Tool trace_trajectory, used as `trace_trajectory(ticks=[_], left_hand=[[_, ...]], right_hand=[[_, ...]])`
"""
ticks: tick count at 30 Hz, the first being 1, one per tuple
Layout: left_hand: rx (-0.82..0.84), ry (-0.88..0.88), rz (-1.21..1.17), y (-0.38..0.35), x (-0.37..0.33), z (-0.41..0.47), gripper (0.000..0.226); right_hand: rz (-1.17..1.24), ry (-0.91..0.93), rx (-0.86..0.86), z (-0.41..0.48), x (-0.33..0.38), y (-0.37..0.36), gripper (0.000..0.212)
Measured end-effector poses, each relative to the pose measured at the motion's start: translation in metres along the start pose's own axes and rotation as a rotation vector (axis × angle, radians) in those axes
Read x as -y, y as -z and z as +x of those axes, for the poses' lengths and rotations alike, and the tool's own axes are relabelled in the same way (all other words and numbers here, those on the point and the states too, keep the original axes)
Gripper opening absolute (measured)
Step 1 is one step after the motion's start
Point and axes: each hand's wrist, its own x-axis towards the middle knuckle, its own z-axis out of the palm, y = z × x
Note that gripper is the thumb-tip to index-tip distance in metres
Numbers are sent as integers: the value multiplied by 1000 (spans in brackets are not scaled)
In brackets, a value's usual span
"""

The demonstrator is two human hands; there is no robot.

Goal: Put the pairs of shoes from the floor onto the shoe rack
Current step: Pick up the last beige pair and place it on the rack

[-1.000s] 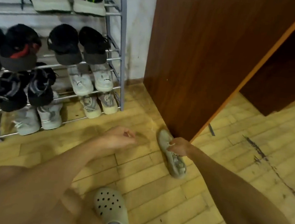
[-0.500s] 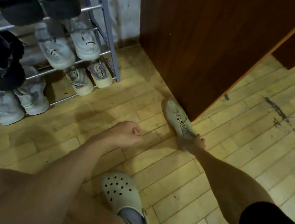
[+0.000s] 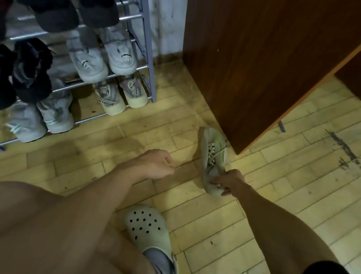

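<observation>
Holding the pale sneaker [image 3: 213,156] by its heel end, my right hand [image 3: 226,182] has its fingers curled shut around the collar and back of the shoe. From that grip the sneaker runs away from me, long axis pointing up and slightly left toward the corner of the brown wooden door [image 3: 263,56], toe just beside the door's lower edge. I cannot tell whether the toe is touching the floor [image 3: 303,196] or already lifted clear of it.

My left hand [image 3: 156,164] hangs to the left of the grip, near it but apart, fingers loosely curled and holding nothing. It is the hand nearer the shoe rack [image 3: 145,42], which lies up and to the left of the grip, well apart from the shoe.

I judge the coming move as a carry leftward and away, with the toe swung round to face into the rack. The rack's tiers in view look nearly full: dark shoes [image 3: 55,5] on top, a white pair [image 3: 100,58] below, a beige pair [image 3: 121,96] on the lowest bars at the right end, grey-white trainers [image 3: 40,118] left of those. Between those two bottom pairs I see a bare stretch of bars, the likeliest slot. No mate to this sneaker shows on the floor.
</observation>
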Motion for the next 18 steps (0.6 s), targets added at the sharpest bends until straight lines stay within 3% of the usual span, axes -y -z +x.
trace_trajectory(ticks=[4,8,12,16,18], left_hand=[[-68,8,-51,10,-5,-22,38],[-215,16,-88,35,-8,-57,34],[-342,46,-361,65,-9,-109,28],[-511,5,-605,94,1,-164,57],[-616,-73,-685,104,9,-193,46]], right_hand=[[186,66,121,-31,34,-2,46],[310,269,337,-74,83,-4,48],[288,517,495,-141,139,-8,41],[261,715,559,-217,183,-20,43],[213,800,596,-253,202,-31,45]])
